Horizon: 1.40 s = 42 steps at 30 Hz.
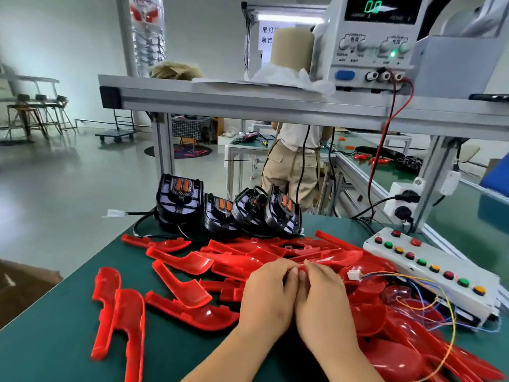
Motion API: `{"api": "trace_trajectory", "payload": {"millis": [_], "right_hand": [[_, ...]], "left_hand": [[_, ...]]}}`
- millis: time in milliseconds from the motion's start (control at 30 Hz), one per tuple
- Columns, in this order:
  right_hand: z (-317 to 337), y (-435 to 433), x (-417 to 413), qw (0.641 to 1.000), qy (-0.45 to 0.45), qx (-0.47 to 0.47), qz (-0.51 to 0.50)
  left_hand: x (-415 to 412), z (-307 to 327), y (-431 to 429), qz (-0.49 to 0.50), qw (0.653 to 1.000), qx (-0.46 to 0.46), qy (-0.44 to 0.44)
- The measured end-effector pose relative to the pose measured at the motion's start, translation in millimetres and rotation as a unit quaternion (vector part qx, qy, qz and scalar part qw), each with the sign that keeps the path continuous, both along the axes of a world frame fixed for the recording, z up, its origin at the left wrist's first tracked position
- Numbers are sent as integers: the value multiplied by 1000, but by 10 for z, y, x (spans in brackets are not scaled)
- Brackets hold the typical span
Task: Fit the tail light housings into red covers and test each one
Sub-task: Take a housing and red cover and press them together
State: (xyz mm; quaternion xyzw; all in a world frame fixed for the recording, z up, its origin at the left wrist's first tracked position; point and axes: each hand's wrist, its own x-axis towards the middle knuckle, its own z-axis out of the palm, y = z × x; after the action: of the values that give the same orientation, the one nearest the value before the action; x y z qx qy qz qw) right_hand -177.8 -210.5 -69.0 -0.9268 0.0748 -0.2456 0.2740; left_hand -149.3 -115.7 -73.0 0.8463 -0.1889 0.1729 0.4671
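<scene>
Your hands: your left hand (pixel 268 296) and right hand (pixel 321 299) are pressing together, thumbs touching, fingertips pinching the edge of a red cover (pixel 326 261).
Hidden: your palms are covering most of that piece.
Pile: loose red covers (pixel 192 290) are lying around your hands on the tabletop (pixel 55 340), running off the lower right.
Housings: black tail light housings (pixel 179 199) are standing in a row behind the pile.

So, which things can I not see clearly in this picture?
Red cover pinched by left hand and right hand: head view, hands hide most of it.
Power supply labels: head view, blurred.
Pile of covers: head view, cut off by bottom edge.
</scene>
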Motion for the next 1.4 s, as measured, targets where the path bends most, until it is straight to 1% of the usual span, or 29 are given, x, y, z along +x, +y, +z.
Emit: {"api": "trace_trajectory", "payload": {"millis": [333,467,600,733,800,867,933,1000,1133,1233,1300,1367,1400], "right_hand": [[-35,16,7,999,-10,-27,-24],[-32,26,4,999,1,-37,-30],[-28,43,1,999,15,-40,-24],[-47,42,-17,999,15,-36,-31],[-51,53,-22,999,10,-37,-20],[-60,55,-11,998,20,-51,-9],[-70,47,7,998,29,-53,-9],[-65,41,24,998,31,-47,-11],[-66,24,46,998,38,-48,-14],[-87,2,48,998,38,-43,-15],[-102,-4,36,998,36,-40,-14],[-97,-14,25,999,34,-38,-14],[-88,-20,20,999,31,-36,-13]], "left_hand": [[75,-24,44,-34,999,8,4],[73,5,58,-36,999,9,7],[115,190,111,17,1000,9,21],[576,563,171,62,996,13,69],[938,695,163,84,991,40,92],[1264,742,89,105,983,93,116],[1489,693,-21,113,973,151,137],[1615,596,-133,134,963,180,151],[1768,451,-258,152,954,204,160],[1811,478,-263,145,948,228,166],[1794,549,-219,143,945,251,154],[1728,671,-147,137,950,248,129],[1675,739,-97,130,958,226,118]]}}
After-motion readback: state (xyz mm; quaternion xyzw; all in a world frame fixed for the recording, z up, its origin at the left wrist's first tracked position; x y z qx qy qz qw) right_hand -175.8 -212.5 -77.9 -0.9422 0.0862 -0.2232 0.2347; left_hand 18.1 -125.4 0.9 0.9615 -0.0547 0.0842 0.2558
